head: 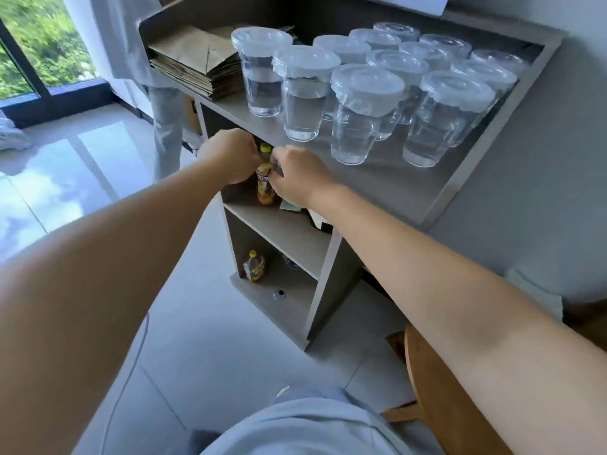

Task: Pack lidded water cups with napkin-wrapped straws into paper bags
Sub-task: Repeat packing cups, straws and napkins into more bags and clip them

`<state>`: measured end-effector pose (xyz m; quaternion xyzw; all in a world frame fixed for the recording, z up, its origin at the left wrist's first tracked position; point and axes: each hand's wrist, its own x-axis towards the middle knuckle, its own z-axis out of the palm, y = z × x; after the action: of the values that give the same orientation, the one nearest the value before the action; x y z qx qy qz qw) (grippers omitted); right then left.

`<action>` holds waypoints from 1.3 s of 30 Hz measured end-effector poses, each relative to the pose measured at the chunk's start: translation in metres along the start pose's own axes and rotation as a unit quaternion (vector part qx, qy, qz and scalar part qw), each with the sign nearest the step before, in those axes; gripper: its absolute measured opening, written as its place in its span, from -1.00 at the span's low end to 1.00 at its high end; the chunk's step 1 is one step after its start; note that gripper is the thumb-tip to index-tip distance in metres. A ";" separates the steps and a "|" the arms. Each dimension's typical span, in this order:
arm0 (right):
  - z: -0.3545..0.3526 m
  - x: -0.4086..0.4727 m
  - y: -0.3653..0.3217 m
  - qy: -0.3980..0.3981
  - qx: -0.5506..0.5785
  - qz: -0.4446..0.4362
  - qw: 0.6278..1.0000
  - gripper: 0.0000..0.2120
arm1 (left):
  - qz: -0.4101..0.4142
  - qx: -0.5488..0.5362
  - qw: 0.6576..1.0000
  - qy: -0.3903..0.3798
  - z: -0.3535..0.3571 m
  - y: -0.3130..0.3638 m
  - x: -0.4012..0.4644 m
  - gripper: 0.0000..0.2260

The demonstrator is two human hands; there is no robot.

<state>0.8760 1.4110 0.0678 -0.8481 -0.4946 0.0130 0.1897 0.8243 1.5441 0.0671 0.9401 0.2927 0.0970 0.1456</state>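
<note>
Several clear cups of water with white lids (367, 116) stand on the grey counter top (394, 188). A stack of flat brown paper bags (197, 62) lies at its back left. My left hand (230, 156) and my right hand (297, 177) meet at the counter's front edge, fingers curled towards each other. Between them shows a yellow-capped drink bottle (264, 178) that stands on the upper shelf. The fingertips are hidden, so I cannot tell whether either hand holds the bottle or anything else. No straws or napkins are in view.
A second yellow-capped bottle (254, 266) stands on the bottom shelf. Another person's legs (167, 126) are at the counter's left end. A wooden chair (437, 385) is at my lower right. Glossy floor tiles stretch to a window on the left.
</note>
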 end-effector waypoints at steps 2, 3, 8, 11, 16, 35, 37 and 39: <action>0.003 0.025 -0.002 0.001 0.001 0.005 1.000 -0.97 | 0.000 0.004 1.000 0.013 -0.003 -0.011 0.022 -0.79; 0.004 0.037 -0.004 0.002 0.005 0.008 1.000 -0.95 | -0.003 -0.002 1.000 0.023 -0.005 -0.017 0.033 -0.79; 0.008 0.085 -0.015 0.008 0.027 0.022 0.999 -0.79 | -0.004 -0.033 0.995 0.095 -0.015 -0.043 0.082 -0.77; 0.012 0.109 -0.022 0.016 0.032 0.032 0.999 -0.76 | -0.009 -0.063 0.990 0.127 -0.022 -0.057 0.113 -0.70; 0.026 0.147 -0.034 0.021 0.040 0.065 0.997 -0.90 | 0.016 -0.058 0.990 0.128 -0.032 -0.079 0.159 -0.63; 0.055 0.243 -0.060 0.245 0.155 0.316 0.904 -0.86 | 0.238 -0.112 0.964 0.035 -0.044 -0.134 0.239 -0.54; 0.056 0.248 -0.061 0.257 0.181 0.332 0.889 -0.81 | 0.238 -0.130 0.962 0.041 -0.044 -0.136 0.240 -0.59; 0.056 0.253 -0.064 0.268 0.219 0.341 0.874 -0.75 | 0.227 -0.146 0.961 0.058 -0.048 -0.134 0.241 -0.65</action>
<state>0.9400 1.6695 0.0794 -0.8716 -0.0894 -0.0430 0.4801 0.9368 1.7992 0.0914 0.9430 0.0619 0.2236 0.2386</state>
